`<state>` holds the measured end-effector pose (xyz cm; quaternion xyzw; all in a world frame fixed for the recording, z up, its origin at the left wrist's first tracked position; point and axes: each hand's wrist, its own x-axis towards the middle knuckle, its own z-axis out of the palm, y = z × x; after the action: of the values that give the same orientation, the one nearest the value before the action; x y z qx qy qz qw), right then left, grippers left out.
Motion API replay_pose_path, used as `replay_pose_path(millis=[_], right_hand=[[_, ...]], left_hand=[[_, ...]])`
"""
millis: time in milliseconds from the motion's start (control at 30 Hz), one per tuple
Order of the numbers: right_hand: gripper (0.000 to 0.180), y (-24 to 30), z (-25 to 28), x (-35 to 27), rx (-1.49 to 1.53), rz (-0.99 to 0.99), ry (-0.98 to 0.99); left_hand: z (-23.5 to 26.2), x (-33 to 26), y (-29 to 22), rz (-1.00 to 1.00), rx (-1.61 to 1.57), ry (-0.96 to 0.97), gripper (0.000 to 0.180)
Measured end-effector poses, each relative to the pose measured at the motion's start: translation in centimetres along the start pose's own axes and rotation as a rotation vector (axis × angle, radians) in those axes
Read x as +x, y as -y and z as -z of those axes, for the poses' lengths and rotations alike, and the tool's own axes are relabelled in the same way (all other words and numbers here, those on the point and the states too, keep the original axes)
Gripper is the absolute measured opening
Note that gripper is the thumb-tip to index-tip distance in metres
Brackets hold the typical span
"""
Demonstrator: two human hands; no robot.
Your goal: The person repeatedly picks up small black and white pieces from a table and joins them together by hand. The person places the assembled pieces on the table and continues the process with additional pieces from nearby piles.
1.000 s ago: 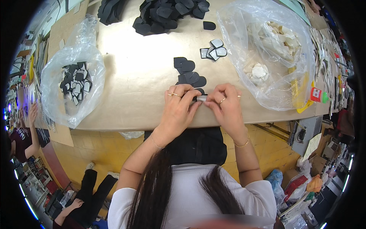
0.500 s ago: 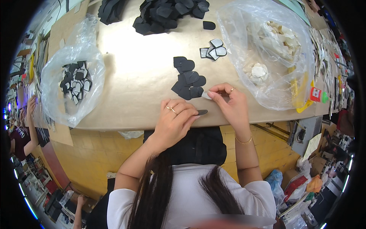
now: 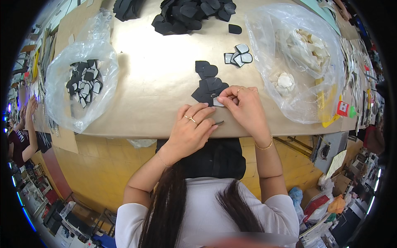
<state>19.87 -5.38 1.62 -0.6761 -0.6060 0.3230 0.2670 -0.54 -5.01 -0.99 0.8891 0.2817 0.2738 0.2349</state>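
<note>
My right hand (image 3: 245,108) is closed in a pinch on a small white rounded piece (image 3: 218,102), laid over the lower end of a cluster of black rounded pieces (image 3: 206,86). My left hand (image 3: 191,128) is curled just left of it, its fingertips near the cluster's lower edge. Out of its curled fingers sticks the tip of a slim dark blade-like tool (image 3: 219,122); the rest is hidden. Up and to the right lie several black pieces faced with white (image 3: 238,58).
A clear bag with black-and-white pieces (image 3: 84,84) lies left, another with white pieces (image 3: 308,49) right. A black heap (image 3: 182,16) and a single black piece (image 3: 235,29) lie at the far side. A small green-capped bottle (image 3: 344,109) stands at the right edge.
My right hand has moved slightly left, bringing the white piece from beside the black cluster onto its lower end. My left hand keeps the dark tool, now tilted more edge-on.
</note>
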Motion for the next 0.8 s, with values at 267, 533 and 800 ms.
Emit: replay_pose_path(millis=[267,533,800], right_hand=[[0.016,0.4,-0.3,0.0,-0.074,-0.001,-0.012],[0.011,0.1,-1.1,-0.3,-0.189,0.054,-0.062],[0.018,-1.4,-1.4,-1.6,-0.364,-0.054,-0.311]], left_hand=[[0.0,0.1,-0.1,0.005,0.028,0.019,0.021],[-0.1,0.5,-0.2,0.012,0.062,0.027,0.021],[0.2,1.3,-0.1,0.054,0.006,0.027,0.016]])
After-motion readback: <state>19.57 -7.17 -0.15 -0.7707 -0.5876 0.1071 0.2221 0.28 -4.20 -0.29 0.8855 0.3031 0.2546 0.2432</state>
